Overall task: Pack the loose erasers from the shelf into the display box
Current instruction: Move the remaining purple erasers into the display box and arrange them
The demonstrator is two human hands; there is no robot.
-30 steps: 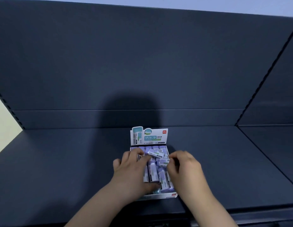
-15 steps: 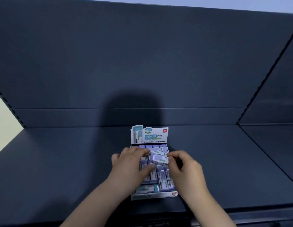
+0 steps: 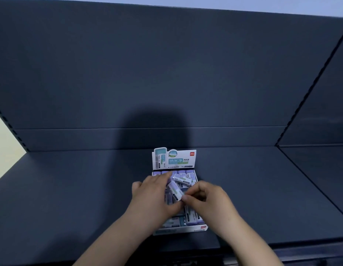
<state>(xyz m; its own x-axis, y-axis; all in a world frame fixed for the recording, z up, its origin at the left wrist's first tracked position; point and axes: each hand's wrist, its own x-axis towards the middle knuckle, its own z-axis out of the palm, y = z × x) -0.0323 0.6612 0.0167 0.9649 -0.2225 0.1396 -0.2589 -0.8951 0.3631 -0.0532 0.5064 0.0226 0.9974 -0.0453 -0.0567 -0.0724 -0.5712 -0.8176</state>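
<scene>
Near the front edge of the dark grey metal shelf [image 3: 70,189] I see the white cardboard display box [image 3: 186,230], its header card upright at the back and purple-sleeved packed erasers [image 3: 192,217] inside. The right hand [image 3: 209,200] sits over the box's right side, thumb and curled fingertips pinching the near end of a purple-and-white rectangular eraser [image 3: 175,191] held tilted above the box's middle. The left hand [image 3: 153,196] arches over the box's left half, bent fingers and thumb flanking that eraser, though I cannot tell whether it grips it.
</scene>
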